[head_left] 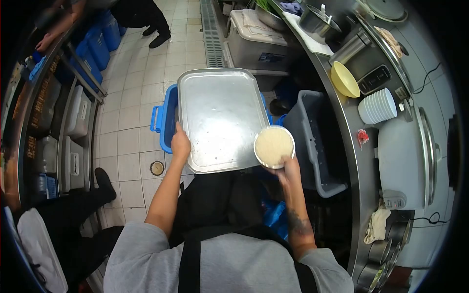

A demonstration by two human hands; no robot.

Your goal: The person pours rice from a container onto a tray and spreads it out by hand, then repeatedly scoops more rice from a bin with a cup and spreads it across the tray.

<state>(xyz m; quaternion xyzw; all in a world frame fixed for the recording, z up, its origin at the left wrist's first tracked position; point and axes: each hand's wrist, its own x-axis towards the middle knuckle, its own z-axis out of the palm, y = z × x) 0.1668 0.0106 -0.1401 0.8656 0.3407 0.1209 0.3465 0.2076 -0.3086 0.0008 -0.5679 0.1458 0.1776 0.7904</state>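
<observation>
My left hand [181, 144] grips the left edge of a large silver metal tray [222, 117], thumb on the rim and the other fingers hidden beneath. My right hand [287, 168] holds a round bowl of pale rice [273, 146] by its near rim, with the thumb over the edge. In this view the bowl overlaps the tray's near right corner. Below the tray stands a blue tub [169, 122], its handle sticking out on the left and its inside mostly covered.
To the right, a steel counter [346, 141] carries a yellow bowl [345, 79], stacked white bowls [377, 106] and a large cooker [403, 161]. Beneath it sits a grey bin [312, 141]. Other people stand at left, one foot [104, 185] close by. A floor drain [157, 168] lies left.
</observation>
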